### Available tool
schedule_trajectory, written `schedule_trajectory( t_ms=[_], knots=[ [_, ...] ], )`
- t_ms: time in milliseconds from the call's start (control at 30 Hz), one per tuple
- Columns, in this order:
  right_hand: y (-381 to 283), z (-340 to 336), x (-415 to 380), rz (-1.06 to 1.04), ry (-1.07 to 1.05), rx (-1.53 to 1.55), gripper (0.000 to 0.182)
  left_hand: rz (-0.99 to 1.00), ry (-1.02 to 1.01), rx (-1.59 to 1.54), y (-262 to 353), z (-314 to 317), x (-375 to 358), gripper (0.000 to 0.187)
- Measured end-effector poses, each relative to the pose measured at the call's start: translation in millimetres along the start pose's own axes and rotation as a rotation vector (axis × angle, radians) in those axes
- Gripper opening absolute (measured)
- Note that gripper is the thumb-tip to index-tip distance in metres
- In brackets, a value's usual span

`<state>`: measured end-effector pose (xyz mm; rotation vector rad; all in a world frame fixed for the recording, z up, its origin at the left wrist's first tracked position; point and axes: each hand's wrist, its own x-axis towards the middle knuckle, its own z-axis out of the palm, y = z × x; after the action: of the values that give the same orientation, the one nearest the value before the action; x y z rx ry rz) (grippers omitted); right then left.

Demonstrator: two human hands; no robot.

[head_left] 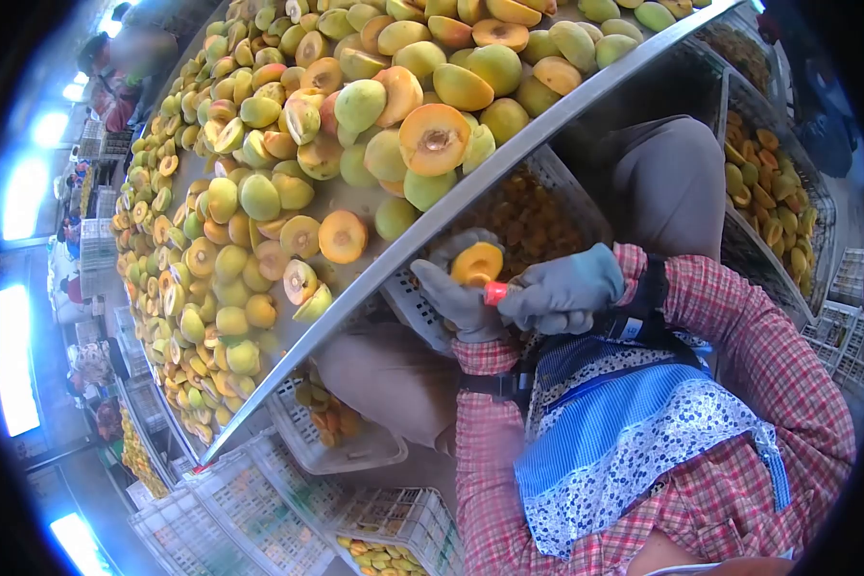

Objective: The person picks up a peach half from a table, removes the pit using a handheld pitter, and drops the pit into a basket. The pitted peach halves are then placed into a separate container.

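Observation:
My left hand [459,300], in a grey glove, holds a peach half [477,261] with its orange cut face turned up. In my right hand [566,290], also gloved in grey, is a small tool with a red part [495,293] showing at the edge of the peach half. The tool's working end cannot be made out. Both hands are close together over a crate [571,182] of small brownish-orange pieces, just below the metal edge [509,158] of a table heaped with halved peaches [434,139]. Some halves on the table show a pit.
A crate of peach halves [773,197] stands at the right. Another crate [355,451] with some orange pieces sits below the table edge, near my knee. Stacked white crates [250,499] fill the lower left. Other people and more crates are at the far left, blurred.

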<state>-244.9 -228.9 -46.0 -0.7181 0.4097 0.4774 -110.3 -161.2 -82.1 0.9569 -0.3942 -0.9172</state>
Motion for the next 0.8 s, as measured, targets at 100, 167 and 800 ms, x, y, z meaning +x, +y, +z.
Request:
schedule_trajectory(
  t_ms=[100,167,800],
  knots=[
    [4.1,-30.3,-13.6,-0.024,-0.167,0.201,0.036,0.591,-0.079,0.899,6.8,-7.5,8.9,0.047],
    [42.0,-81.3,13.9,-0.476,0.246,-0.516,0.033,0.727,-0.107,1.206,33.6,-6.3,-0.6,0.043],
    [2.9,-28.1,6.8,-0.04,0.84,-0.924,0.049,0.291,-0.225,1.919,145.3,-28.4,92.6,0.055]
  ],
)
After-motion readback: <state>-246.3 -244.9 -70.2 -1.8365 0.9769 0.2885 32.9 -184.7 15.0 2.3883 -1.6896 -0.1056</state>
